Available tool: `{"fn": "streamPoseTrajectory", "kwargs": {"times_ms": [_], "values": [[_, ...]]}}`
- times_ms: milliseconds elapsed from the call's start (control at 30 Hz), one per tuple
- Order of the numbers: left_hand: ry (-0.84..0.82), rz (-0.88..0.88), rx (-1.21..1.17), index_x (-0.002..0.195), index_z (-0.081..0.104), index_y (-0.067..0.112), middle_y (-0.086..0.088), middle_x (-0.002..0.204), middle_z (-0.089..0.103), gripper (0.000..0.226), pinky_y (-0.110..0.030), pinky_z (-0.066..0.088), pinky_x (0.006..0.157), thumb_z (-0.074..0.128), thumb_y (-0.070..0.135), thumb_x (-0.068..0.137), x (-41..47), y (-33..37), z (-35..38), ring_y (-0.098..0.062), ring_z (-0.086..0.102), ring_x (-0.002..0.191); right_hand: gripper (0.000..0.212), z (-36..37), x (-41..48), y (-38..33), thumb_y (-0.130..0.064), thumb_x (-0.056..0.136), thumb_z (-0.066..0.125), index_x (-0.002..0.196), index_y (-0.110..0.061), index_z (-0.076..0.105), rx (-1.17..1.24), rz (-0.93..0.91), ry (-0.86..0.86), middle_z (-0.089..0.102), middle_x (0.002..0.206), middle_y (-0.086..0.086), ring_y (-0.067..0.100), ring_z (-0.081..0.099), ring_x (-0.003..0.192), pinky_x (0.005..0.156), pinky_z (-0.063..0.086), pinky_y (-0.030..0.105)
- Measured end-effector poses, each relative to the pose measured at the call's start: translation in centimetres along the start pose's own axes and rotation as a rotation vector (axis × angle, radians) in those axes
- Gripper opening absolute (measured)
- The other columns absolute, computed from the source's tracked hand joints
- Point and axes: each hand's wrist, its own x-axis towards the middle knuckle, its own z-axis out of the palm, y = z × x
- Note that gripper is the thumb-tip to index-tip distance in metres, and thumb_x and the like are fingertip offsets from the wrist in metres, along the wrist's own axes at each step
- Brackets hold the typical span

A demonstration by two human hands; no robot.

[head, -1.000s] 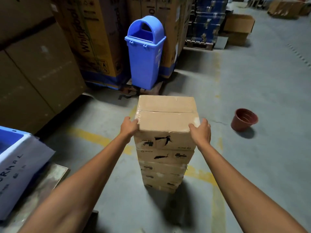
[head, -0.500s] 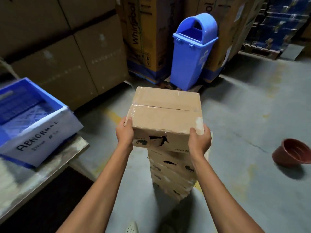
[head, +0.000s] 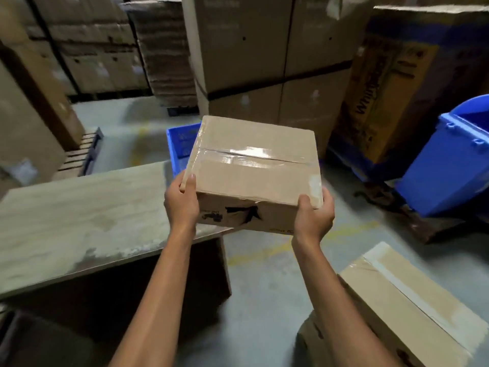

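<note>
A flat brown cardboard box [head: 254, 165], sealed with clear tape, is held in the air between both hands. My left hand [head: 181, 202] grips its near left corner, thumb on top. My right hand [head: 313, 218] grips the near right corner from the side and beneath. The box hangs over the right end of a worn table [head: 79, 221], its far edge covering part of a blue crate [head: 180, 147]. The stack of similar boxes [head: 407, 308] stands at the lower right, behind my right forearm.
Tall cardboard cartons [head: 267, 56] wall the back. A blue bin [head: 449, 165] leans at the right on a pallet. A wooden pallet [head: 79, 154] lies on the floor at the left. Concrete floor with yellow lines runs between table and stack.
I have lifted the top box off the stack and swung it left toward the table. The view turned left, so the stack now sits at the lower right.
</note>
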Motion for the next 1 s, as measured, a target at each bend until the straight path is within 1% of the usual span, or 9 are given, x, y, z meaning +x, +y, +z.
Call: {"fn": "streamPoseTrajectory", "kwargs": {"times_ms": [133, 233, 333, 400, 567, 633, 733, 867, 1000], "values": [[0.157, 0.007, 0.067, 0.105, 0.065, 0.02, 0.013, 0.088, 0.062, 0.019, -0.027, 0.042, 0.071, 0.049, 0.029, 0.103, 4.2, -0.6, -10.6, -0.013, 0.057, 0.086, 0.051, 9.1, -7.4, 0.5, -0.011, 0.085, 0.064, 0.135, -0.018, 0.059, 0.017, 0.008, -0.141, 0.067, 0.118, -0.001, 0.018, 0.062, 0.1, 0.084, 0.049, 0.028], [0.256, -0.004, 0.096, 0.119, 0.065, 0.019, 0.015, 0.094, 0.061, 0.025, -0.025, 0.042, 0.078, 0.048, 0.03, 0.104, 7.5, -1.6, -18.9, -0.013, 0.058, 0.097, 0.045, 15.8, -13.5, 0.9, -0.01, 0.085, 0.064, 0.129, -0.018, 0.062, 0.024, 0.01, -0.244, 0.067, 0.108, -0.003, 0.018, 0.061, 0.094, 0.07, 0.042, 0.018], [0.327, -0.007, 0.13, 0.109, 0.065, 0.023, 0.011, 0.092, 0.063, 0.018, -0.029, 0.043, 0.079, 0.049, 0.031, 0.104, 10.6, -3.6, -26.7, -0.018, 0.06, 0.098, 0.035, 21.7, -19.2, 1.8, -0.007, 0.087, 0.063, 0.119, -0.02, 0.062, 0.031, -0.005, -0.382, 0.062, 0.096, -0.007, 0.006, 0.057, 0.079, 0.061, 0.038, 0.005], [0.348, -0.029, 0.144, 0.105, 0.063, 0.025, 0.012, 0.092, 0.062, 0.015, -0.03, 0.043, 0.078, 0.049, 0.031, 0.104, 12.2, -4.9, -31.2, -0.018, 0.059, 0.097, 0.032, 25.0, -22.5, 2.7, -0.007, 0.086, 0.063, 0.114, -0.021, 0.06, 0.027, -0.004, -0.458, 0.061, 0.091, -0.01, 0.002, 0.056, 0.076, 0.065, 0.042, 0.014], [0.365, -0.079, 0.168, 0.113, 0.065, 0.022, 0.007, 0.101, 0.063, 0.018, -0.026, 0.042, 0.076, 0.05, 0.026, 0.103, 14.7, -7.7, -39.1, -0.016, 0.058, 0.101, 0.043, 30.5, -28.4, 5.5, -0.007, 0.088, 0.066, 0.13, -0.013, 0.059, -0.036, 0.014, -0.581, 0.065, 0.116, 0.003, 0.017, 0.063, 0.097, 0.064, 0.045, 0.003], [0.363, -0.119, 0.153, 0.116, 0.065, 0.018, 0.005, 0.106, 0.064, 0.021, -0.021, 0.042, 0.072, 0.05, 0.026, 0.104, 15.5, -9.3, -40.7, -0.014, 0.057, 0.102, 0.051, 32.0, -29.5, 6.8, -0.011, 0.092, 0.066, 0.141, -0.016, 0.051, -0.071, 0.049, -0.62, 0.059, 0.127, -0.002, 0.016, 0.06, 0.107, 0.079, 0.049, 0.012], [0.35, -0.155, 0.18, 0.127, 0.062, 0.012, 0.002, 0.114, 0.064, 0.031, -0.015, 0.039, 0.071, 0.046, 0.027, 0.106, 16.8, -12.0, -42.0, -0.013, 0.056, 0.105, 0.055, 34.0, -30.3, 8.9, -0.012, 0.095, 0.066, 0.146, -0.017, 0.045, -0.131, 0.062, -0.682, 0.053, 0.124, -0.009, 0.009, 0.055, 0.106, 0.08, 0.048, 0.018], [0.313, -0.198, 0.229, 0.136, 0.054, 0.012, 0.002, 0.12, 0.059, 0.035, -0.021, 0.04, 0.085, 0.041, 0.028, 0.107, 19.5, -15.2, -42.4, -0.015, 0.053, 0.111, 0.055, 36.8, -29.9, 12.5, -0.018, 0.093, 0.069, 0.144, -0.02, 0.048, -0.229, 0.045, -0.731, 0.062, 0.132, -0.003, 0.015, 0.063, 0.111, 0.096, 0.056, 0.039], [0.261, -0.231, 0.271, 0.138, 0.053, 0.014, 0.003, 0.12, 0.057, 0.037, -0.027, 0.042, 0.086, 0.04, 0.031, 0.107, 23.2, -18.3, -42.0, -0.016, 0.053, 0.111, 0.051, 40.2, -28.8, 15.3, -0.017, 0.095, 0.067, 0.143, -0.018, 0.048, -0.298, 0.048, -0.749, 0.062, 0.134, 0.004, 0.023, 0.062, 0.116, 0.099, 0.054, 0.038]]}}
